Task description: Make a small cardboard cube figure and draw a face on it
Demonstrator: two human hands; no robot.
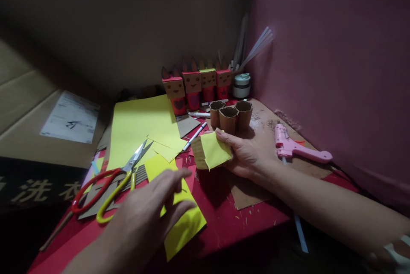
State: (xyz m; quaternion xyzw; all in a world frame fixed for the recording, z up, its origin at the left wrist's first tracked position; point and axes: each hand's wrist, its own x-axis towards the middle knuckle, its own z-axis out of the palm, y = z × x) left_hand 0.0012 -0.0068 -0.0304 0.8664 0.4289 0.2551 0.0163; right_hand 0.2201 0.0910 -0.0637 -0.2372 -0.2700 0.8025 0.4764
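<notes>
In my right hand [241,150] is a small cardboard box [200,154], with a piece of yellow paper [216,150] covering the face toward me. The thumb rests on the box's upper edge, and the other fingers are behind it. My left hand [156,205] hovers over a bright yellow paper strip [188,210], slightly blurred, its index finger stretched out and the thumb apart. Nothing shows between those fingers. Left of it lie scissors [123,176] with one red and one yellow handle, blades apart. Cut yellow paper pieces [165,146] lie beyond the blades.
Several cardboard figures [192,86] with pointed ears stand at the back. Three cardboard tubes [229,116] are just behind the box. A pink glue gun [288,144] lies at right. A large yellow sheet [137,120], a pen [194,136] and a big carton [28,107] are leftward.
</notes>
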